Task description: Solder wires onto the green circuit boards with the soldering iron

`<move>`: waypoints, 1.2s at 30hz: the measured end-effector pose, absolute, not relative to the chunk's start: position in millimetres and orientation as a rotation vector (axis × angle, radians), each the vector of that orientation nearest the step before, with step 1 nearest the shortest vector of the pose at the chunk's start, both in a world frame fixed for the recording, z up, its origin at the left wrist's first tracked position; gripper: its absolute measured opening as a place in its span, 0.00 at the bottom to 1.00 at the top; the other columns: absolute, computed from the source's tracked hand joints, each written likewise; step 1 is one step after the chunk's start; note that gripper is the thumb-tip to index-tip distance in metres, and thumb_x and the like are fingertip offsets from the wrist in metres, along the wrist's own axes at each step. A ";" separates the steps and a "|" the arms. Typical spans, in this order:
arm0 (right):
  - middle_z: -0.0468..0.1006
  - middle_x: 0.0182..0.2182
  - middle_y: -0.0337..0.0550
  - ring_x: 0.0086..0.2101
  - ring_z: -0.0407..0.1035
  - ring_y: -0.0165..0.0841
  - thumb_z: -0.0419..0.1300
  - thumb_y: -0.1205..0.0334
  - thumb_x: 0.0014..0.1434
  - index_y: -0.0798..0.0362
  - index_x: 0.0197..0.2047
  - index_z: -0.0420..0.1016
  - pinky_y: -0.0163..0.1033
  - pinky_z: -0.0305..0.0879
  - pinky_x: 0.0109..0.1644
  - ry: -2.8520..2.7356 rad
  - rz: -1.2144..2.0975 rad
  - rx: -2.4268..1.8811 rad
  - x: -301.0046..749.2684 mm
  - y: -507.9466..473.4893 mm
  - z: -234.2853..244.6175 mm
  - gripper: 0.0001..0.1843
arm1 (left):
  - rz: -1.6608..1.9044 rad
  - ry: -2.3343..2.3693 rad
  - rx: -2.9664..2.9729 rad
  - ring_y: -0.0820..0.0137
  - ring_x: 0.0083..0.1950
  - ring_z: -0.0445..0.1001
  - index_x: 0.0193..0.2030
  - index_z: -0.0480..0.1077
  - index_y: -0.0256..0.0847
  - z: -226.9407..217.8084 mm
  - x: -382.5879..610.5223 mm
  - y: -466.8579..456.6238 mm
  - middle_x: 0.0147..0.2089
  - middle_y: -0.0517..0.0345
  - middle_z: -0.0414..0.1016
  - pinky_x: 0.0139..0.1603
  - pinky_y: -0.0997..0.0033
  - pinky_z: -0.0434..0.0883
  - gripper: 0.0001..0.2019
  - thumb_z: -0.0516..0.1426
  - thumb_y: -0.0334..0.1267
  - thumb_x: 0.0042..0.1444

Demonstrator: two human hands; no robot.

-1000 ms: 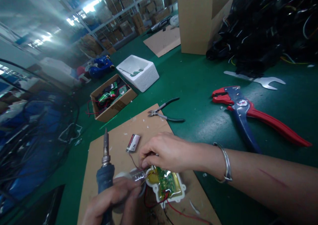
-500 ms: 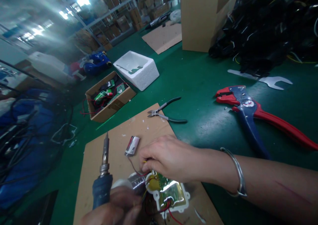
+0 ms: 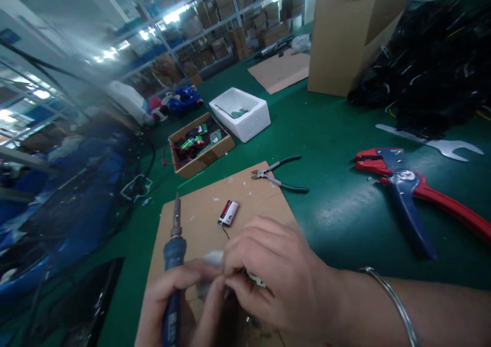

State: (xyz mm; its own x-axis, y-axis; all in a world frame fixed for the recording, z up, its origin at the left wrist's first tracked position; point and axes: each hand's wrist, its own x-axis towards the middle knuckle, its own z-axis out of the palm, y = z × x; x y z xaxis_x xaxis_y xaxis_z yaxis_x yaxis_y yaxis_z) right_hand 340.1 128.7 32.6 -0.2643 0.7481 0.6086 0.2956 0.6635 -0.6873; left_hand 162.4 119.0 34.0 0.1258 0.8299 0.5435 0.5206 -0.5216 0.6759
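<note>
My left hand point(image 3: 153, 301) is closed around a soldering iron point(image 3: 174, 252), its bare tip pointing up and away. The thumb and forefinger of that hand also meet the fingertips of my right hand point(image 3: 284, 280). My right hand is pinched shut; whatever sits between its fingers is hidden. Beneath the hands, the circuit board in its pale casing point(image 3: 256, 279) is almost fully covered. A white spool point(image 3: 214, 257) shows partly behind the fingers. Just beyond lies a small white and red battery point(image 3: 228, 213) with a thin wire, on a cardboard sheet point(image 3: 199, 214).
Cutting pliers point(image 3: 282, 174) lie across the sheet's far corner. On the right are a red and blue wire stripper point(image 3: 402, 183) and a flat spanner point(image 3: 433, 141). A carton of circuit boards point(image 3: 210, 157) and a white foam box point(image 3: 255, 122) stand farther back.
My hands have come together at the fingertips, covering the circuit board that showed before. The soldering iron stays in my left hand. The whole view has shifted, so things appear farther right.
</note>
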 end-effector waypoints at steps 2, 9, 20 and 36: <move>0.74 0.31 0.39 0.35 0.65 0.29 0.58 0.64 0.59 0.55 0.34 0.67 0.35 0.59 0.40 -1.837 0.637 -0.900 334.2 127.0 26.9 0.04 | 1.344 1.312 1.968 0.72 0.34 0.75 0.39 0.64 0.42 32.2 163.6 117.3 0.33 0.62 0.74 0.41 0.78 0.74 0.16 0.63 0.26 0.46; 0.74 0.34 0.35 0.38 0.66 0.29 0.66 0.64 0.52 0.52 0.36 0.69 0.35 0.57 0.41 -1.745 0.809 -1.042 327.6 127.6 22.1 0.09 | 1.383 1.260 1.638 0.73 0.33 0.74 0.43 0.60 0.44 23.6 165.1 117.5 0.31 0.61 0.71 0.37 0.78 0.73 0.14 0.60 0.31 0.53; 0.74 0.29 0.34 0.32 0.68 0.26 0.59 0.70 0.55 0.52 0.32 0.72 0.33 0.61 0.36 -1.677 0.990 -1.111 321.6 125.5 21.2 0.04 | 1.554 1.328 1.501 0.71 0.32 0.73 0.46 0.58 0.45 31.2 150.8 121.1 0.29 0.61 0.73 0.34 0.76 0.71 0.17 0.61 0.35 0.53; 0.70 0.29 0.38 0.31 0.63 0.28 0.53 0.67 0.59 0.54 0.33 0.67 0.35 0.58 0.34 -1.855 0.834 -1.083 323.3 120.1 22.6 0.03 | 1.266 1.271 2.240 0.72 0.45 0.72 0.41 0.66 0.42 17.8 128.3 101.5 0.42 0.58 0.74 0.48 0.72 0.68 0.09 0.55 0.23 0.57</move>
State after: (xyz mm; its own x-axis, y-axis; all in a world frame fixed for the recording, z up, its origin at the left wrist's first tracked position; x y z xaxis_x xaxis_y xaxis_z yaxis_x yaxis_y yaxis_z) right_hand 323.3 120.1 22.6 -0.3009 0.9005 0.3140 0.3627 0.4125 -0.8357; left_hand 128.3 101.5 17.8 0.2329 0.7973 0.5568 0.5600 -0.5780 0.5935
